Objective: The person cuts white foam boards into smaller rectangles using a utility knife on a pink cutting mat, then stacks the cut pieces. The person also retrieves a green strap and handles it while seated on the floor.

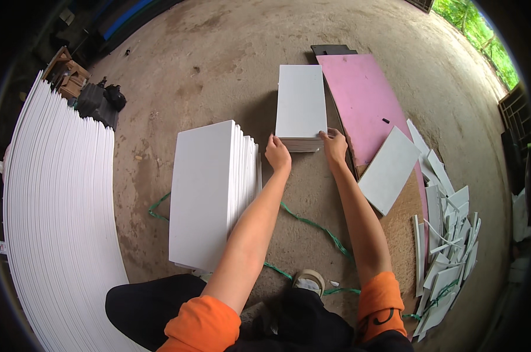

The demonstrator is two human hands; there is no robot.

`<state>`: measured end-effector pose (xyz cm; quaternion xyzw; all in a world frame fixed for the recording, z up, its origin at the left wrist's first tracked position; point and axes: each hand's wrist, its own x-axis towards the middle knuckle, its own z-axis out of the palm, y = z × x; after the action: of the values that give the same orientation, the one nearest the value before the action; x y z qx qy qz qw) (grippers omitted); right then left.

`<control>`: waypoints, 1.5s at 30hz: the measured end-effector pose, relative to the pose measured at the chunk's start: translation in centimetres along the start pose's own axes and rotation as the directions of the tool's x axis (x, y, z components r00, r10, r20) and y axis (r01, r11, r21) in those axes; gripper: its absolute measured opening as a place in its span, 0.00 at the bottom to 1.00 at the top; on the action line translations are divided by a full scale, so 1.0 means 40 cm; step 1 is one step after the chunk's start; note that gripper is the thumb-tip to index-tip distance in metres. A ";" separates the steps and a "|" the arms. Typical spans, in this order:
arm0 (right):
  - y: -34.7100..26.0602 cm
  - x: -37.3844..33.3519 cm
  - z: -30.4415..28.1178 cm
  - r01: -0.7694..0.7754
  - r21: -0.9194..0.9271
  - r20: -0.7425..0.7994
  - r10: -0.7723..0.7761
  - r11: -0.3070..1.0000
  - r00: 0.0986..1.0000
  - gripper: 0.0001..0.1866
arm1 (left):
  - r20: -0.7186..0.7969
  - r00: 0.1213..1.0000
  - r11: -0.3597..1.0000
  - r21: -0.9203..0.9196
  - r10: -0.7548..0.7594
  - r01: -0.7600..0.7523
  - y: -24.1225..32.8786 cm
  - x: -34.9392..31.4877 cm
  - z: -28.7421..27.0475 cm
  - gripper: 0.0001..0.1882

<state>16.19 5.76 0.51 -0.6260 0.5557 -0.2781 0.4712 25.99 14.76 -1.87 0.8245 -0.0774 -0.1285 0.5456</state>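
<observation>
A stack of white rectangular boards (301,101) lies flat in front of me, its near edges showing several layers. My left hand (278,155) is closed at the near left corner of the top board. At the near right corner, my right hand (334,145) pinches the same board with the thumb on top. How many boards are between the fingers I cannot tell. Left of my left arm, a second batch of white boards (202,190) stands on edge, packed face to face.
A tall row of large white sheets (66,199) fills the left side. To the right lie a pink board (365,100), a loose white board (390,170) and a heap of white offcuts (450,246). Green strapping (318,226) trails across the concrete floor near my feet.
</observation>
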 end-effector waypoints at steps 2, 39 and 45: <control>-0.018 0.019 -0.011 0.046 -0.040 -0.044 -0.048 0.998 0.998 0.20 | -0.004 1.000 1.000 0.019 -0.009 0.009 0.041 -0.007 0.006 0.21; -0.470 -0.665 0.026 -0.025 0.154 0.533 -0.062 0.988 0.844 0.44 | 0.616 0.785 0.969 -0.227 0.067 0.095 0.233 -0.069 -0.861 0.34; -0.415 -0.643 0.073 0.030 -0.163 0.411 0.041 0.986 0.911 0.37 | 0.440 0.865 0.970 -0.068 0.241 -0.235 0.124 -0.032 -0.807 0.36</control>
<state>20.07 30.20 18.76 -0.7059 0.4665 -0.0912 0.5251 34.38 41.55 14.87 0.7541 -0.3001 -0.2457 0.5301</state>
